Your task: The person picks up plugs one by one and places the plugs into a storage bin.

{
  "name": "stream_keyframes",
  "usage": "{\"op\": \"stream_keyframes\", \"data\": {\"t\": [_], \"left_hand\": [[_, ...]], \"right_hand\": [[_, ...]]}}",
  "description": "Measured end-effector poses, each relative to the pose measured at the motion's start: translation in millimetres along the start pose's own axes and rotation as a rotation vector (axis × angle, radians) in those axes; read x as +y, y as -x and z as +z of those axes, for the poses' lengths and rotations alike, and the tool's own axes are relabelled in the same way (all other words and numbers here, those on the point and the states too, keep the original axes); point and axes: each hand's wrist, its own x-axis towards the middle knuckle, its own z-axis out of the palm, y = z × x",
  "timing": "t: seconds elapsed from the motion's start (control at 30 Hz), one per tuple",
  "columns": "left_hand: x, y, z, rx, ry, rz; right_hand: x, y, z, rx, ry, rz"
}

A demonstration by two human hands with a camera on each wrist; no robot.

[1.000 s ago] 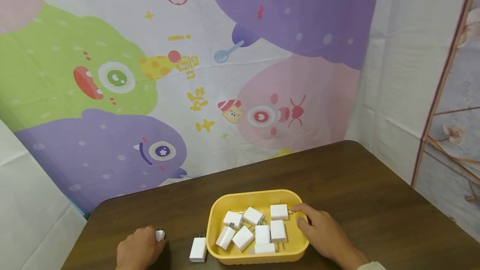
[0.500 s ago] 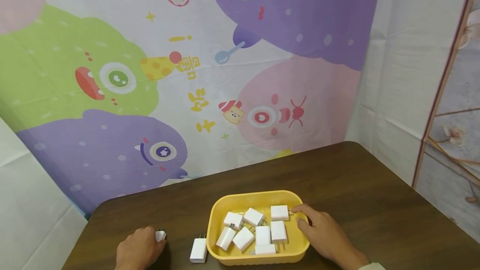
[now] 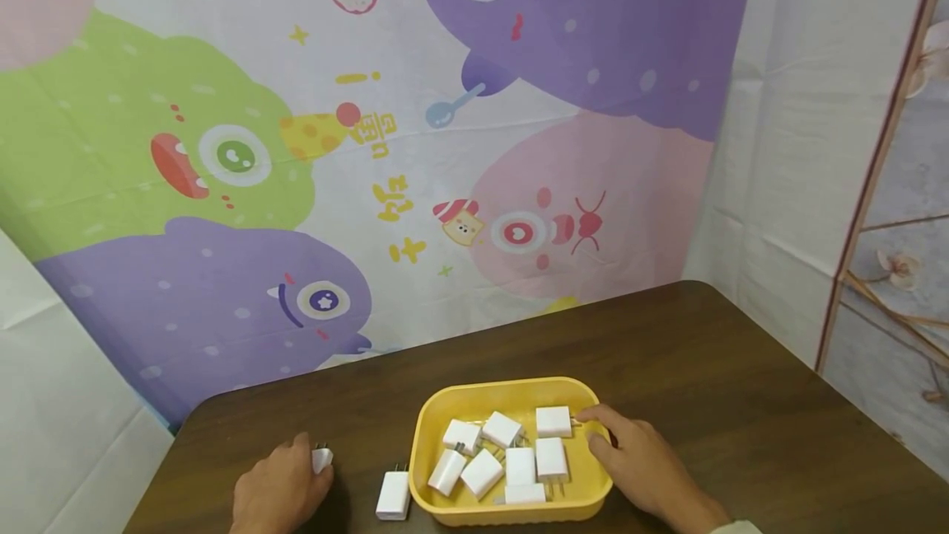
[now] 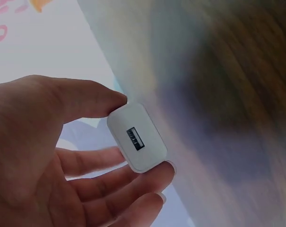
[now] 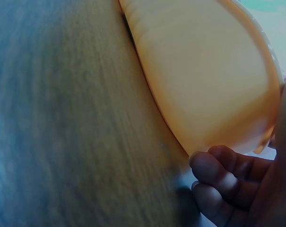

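Note:
My left hand (image 3: 280,484) pinches a white USB charger (image 4: 145,130) at the left of the table. In the left wrist view the thumb is on one edge and fingers on the other, with the charger's USB port facing the camera. Its prongs point away in the head view. A yellow plastic basket (image 3: 511,512) holds several white chargers (image 3: 551,458) lying at various angles. At its right end my right hand (image 3: 648,468) grips the rim, with thumb and index finger over the inside and other fingers curled by the outer wall (image 5: 209,71).
Another white charger (image 3: 393,495) lies on the dark wooden table (image 3: 638,344), beside the basket's left end, prongs pointing away. Behind the table hangs a cartoon-printed cloth (image 3: 415,287). A pale curtain (image 3: 771,188) hangs at the right.
My left hand has shifted slightly to the right and up with the charger, which has tilted a little. The right hand, the basket and the loose charger have stayed in place.

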Motion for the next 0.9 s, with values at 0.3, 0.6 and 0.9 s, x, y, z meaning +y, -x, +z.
{"op": "stream_keyframes", "data": {"t": [0.3, 0.6, 0.9], "left_hand": [[7.6, -0.1, -1.6, 0.022, 0.011, 0.008], [11.9, 1.9, -2.3, 0.074, 0.05, 0.007], [22.5, 2.0, -8.1, 0.05, 0.081, -0.01]], "right_hand": [[-0.8, 0.5, -1.7, -0.007, 0.004, -0.017], [-0.5, 0.8, -1.4, -0.022, 0.009, -0.007], [0.2, 1.0, -1.1, -0.038, -0.01, 0.007]]}}
